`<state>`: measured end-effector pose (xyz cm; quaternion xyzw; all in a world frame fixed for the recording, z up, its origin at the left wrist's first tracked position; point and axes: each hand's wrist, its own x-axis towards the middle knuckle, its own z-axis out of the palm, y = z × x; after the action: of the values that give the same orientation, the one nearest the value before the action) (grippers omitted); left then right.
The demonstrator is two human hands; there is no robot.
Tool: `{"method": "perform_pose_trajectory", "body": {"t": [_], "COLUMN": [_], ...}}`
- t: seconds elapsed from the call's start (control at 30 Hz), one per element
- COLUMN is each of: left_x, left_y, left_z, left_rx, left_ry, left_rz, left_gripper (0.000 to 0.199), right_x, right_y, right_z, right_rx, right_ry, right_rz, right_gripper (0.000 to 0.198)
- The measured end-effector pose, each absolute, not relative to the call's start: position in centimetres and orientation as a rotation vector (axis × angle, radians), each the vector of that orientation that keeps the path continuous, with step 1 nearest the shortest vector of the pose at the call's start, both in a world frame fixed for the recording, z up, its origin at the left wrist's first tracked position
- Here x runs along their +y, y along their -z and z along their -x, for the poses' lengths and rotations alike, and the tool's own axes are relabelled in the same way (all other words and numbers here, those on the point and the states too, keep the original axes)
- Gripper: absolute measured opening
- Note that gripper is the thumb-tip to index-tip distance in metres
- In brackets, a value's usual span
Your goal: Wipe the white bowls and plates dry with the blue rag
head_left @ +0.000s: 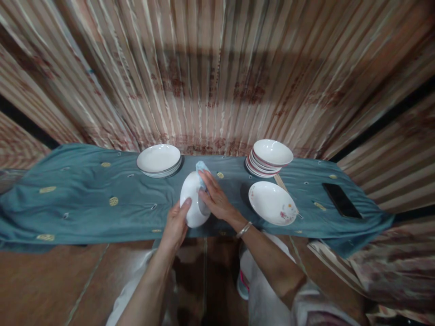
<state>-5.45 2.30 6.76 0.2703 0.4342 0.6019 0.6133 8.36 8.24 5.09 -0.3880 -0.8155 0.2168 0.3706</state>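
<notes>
Above the front edge of the table, a white plate (192, 201) is held tilted up, what looks like its underside and foot ring facing me. My left hand (177, 222) grips its lower left rim, thumb on the near face. Against the upper right of this plate lies a light blue cloth (201, 166), pressed there by my right hand (217, 198). Part of the cloth is hidden under the fingers. Just right of that hand, a white oval plate with a floral pattern (273, 203) rests on the tablecloth.
A green tablecloth (84, 190) covers the narrow table. Stacked white plates (158, 158) stand at back left, and stacked bowls (273, 153) with reddish rims at back right. A black phone (341, 200) lies far right. Behind hangs a striped curtain (210, 90).
</notes>
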Motion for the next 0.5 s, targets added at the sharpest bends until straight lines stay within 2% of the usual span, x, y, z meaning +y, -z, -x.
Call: {"method": "perform_pose_trajectory", "body": {"t": [0.2,0.5], "left_x": [2.3,3.1], "left_y": [-7.2,-6.3], "left_z": [6.2,6.7], "left_rx": [0.985,0.948], "left_ry": [-1.429,-1.527], "left_rz": [-0.499,-0.394], "left_gripper": [0.064,0.046], "right_x": [7.8,2.7], "right_y": [-1.9,-0.1], "right_z": [-8.2,-7.5], "right_rx": [-2.042,-2.167], "right_ry": [-0.693,-0.509], "right_rz": [1.099,1.022], "right_gripper": [0.065,0.069]}}
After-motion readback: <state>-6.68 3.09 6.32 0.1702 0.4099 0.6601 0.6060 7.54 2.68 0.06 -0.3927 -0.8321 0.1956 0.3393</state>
